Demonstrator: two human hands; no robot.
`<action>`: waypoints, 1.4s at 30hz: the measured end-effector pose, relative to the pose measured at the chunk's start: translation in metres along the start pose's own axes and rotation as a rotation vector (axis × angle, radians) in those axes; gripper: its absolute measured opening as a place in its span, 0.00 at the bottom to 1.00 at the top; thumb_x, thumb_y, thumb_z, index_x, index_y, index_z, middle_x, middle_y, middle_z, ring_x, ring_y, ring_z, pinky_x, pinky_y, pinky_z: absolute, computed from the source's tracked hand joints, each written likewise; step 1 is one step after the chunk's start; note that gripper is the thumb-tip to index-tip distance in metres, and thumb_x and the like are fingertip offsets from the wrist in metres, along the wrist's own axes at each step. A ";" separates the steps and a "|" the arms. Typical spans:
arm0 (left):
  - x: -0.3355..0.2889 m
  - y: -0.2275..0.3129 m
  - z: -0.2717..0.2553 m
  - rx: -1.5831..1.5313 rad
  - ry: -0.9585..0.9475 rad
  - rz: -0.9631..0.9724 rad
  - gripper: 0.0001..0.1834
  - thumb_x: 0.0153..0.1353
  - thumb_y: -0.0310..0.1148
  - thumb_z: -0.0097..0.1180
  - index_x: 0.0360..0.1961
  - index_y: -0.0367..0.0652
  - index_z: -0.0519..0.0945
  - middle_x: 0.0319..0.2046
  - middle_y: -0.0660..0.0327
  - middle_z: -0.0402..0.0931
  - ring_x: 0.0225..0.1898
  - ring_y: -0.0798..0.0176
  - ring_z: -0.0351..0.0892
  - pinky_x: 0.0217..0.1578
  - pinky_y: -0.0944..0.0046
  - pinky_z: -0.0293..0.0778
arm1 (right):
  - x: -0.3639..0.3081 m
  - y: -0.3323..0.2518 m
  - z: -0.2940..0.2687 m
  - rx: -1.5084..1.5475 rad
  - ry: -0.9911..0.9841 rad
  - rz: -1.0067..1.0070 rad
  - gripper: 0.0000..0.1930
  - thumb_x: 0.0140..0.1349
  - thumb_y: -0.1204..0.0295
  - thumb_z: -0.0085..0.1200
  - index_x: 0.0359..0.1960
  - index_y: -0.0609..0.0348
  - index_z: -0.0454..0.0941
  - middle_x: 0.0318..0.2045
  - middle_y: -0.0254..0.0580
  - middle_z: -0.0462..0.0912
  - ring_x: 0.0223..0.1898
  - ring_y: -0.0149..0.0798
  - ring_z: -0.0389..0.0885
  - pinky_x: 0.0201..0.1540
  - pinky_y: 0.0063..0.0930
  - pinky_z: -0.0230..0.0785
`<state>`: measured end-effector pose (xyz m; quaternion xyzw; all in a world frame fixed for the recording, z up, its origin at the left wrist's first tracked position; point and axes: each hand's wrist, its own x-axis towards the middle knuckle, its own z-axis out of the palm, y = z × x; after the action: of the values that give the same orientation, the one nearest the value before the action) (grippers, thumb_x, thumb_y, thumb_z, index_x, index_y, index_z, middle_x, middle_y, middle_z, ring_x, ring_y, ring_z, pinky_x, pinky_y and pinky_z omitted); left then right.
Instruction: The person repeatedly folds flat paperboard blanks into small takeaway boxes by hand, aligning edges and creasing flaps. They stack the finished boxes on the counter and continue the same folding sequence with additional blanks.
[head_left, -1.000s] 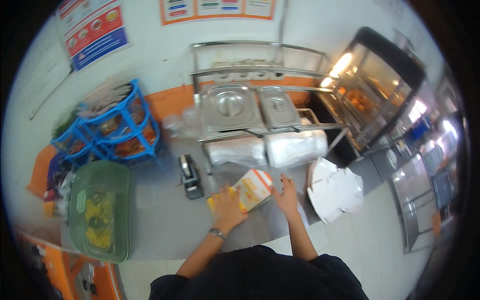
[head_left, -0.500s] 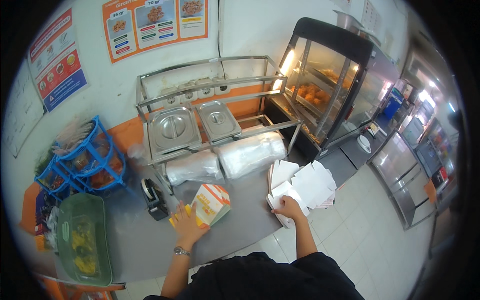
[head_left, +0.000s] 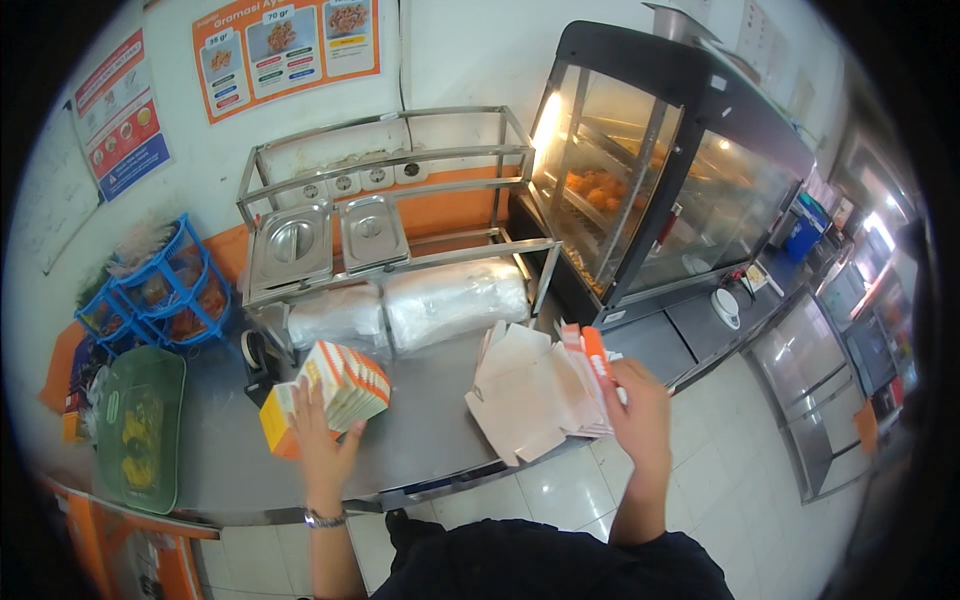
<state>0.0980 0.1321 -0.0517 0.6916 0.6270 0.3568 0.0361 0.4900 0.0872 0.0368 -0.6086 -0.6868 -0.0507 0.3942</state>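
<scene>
My left hand [head_left: 318, 440] lies with spread fingers over a stack of folded paper food cartons [head_left: 360, 385], white and orange at the edges. A yellow carton [head_left: 275, 422] sits beside it at the hand's left side. To the right, my right hand [head_left: 640, 410] grips the right edge of some flat cardboard food cartons [head_left: 595, 360], and an orange-and-white printed side stands up at the fingers. Unfolded blanks with their plain whitish sides up [head_left: 520, 390] lie left of it, reaching over the counter's front edge.
Behind the cartons stand wrapped clear plastic bags [head_left: 455, 305] under a steel rack with lidded pans [head_left: 291, 248]. A black tape dispenser [head_left: 258, 365], blue baskets [head_left: 165, 290] and a green lidded container [head_left: 140, 430] are at left. A heated glass cabinet [head_left: 640, 180] holds fried food at right.
The view has shifted to the right. My right hand has moved from the near edge of the pile to its right side and raised orange-printed cartons. My left hand stays at the stacked cartons.
</scene>
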 end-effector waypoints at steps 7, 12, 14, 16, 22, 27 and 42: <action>-0.029 0.157 -0.028 -0.487 0.013 0.381 0.41 0.49 0.52 0.66 0.60 0.39 0.69 0.62 0.48 0.66 0.65 0.43 0.61 0.64 0.45 0.52 | 0.001 -0.018 -0.059 0.525 -0.380 -0.204 0.10 0.57 0.79 0.52 0.40 0.64 0.79 0.25 0.46 0.76 0.31 0.48 0.76 0.37 0.38 0.65; -0.042 0.191 -0.016 -0.632 -0.266 -0.041 0.16 0.60 0.33 0.61 0.47 0.35 0.80 0.27 0.53 0.80 0.23 0.67 0.75 0.28 0.67 0.71 | -0.009 -0.033 -0.004 0.315 0.051 -0.257 0.17 0.55 0.75 0.57 0.47 0.60 0.75 0.38 0.47 0.75 0.45 0.50 0.73 0.53 0.39 0.63; -0.044 0.191 -0.005 -0.715 -0.079 -0.190 0.12 0.64 0.31 0.57 0.44 0.34 0.81 0.21 0.55 0.78 0.19 0.72 0.72 0.22 0.71 0.69 | -0.021 -0.050 0.018 0.429 0.335 -0.337 0.24 0.52 0.73 0.63 0.53 0.58 0.72 0.51 0.51 0.71 0.53 0.53 0.69 0.58 0.42 0.60; -0.056 0.191 0.002 -0.823 -0.020 -0.159 0.12 0.65 0.32 0.55 0.44 0.34 0.81 0.23 0.58 0.79 0.23 0.73 0.74 0.26 0.70 0.70 | -0.035 -0.063 0.031 0.597 0.071 -0.292 0.26 0.51 0.73 0.63 0.53 0.59 0.71 0.53 0.52 0.72 0.54 0.52 0.70 0.58 0.41 0.62; -0.060 0.189 0.021 -1.485 0.000 -0.159 0.17 0.70 0.35 0.46 0.49 0.31 0.77 0.41 0.57 0.80 0.43 0.62 0.80 0.43 0.61 0.78 | -0.031 -0.060 0.048 0.677 0.006 -0.403 0.21 0.47 0.78 0.61 0.47 0.58 0.78 0.46 0.46 0.79 0.44 0.46 0.79 0.45 0.37 0.73; -0.058 0.164 0.007 -1.313 -0.038 -0.274 0.17 0.70 0.36 0.47 0.47 0.31 0.76 0.43 0.54 0.80 0.45 0.62 0.80 0.43 0.62 0.79 | -0.027 -0.046 0.045 0.519 -0.006 -0.638 0.15 0.45 0.82 0.58 0.38 0.54 0.83 0.38 0.38 0.83 0.37 0.42 0.82 0.40 0.33 0.76; -0.053 0.165 -0.027 -1.253 -0.371 -0.299 0.10 0.66 0.28 0.50 0.40 0.34 0.81 0.33 0.55 0.83 0.30 0.64 0.82 0.30 0.68 0.77 | -0.026 -0.042 -0.003 0.454 -0.050 -0.714 0.11 0.46 0.79 0.63 0.34 0.56 0.83 0.32 0.34 0.84 0.31 0.35 0.84 0.29 0.26 0.76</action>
<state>0.2246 0.0388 0.0262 0.4954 0.3739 0.5197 0.5872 0.4538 0.0542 0.0406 -0.2313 -0.8575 -0.0169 0.4592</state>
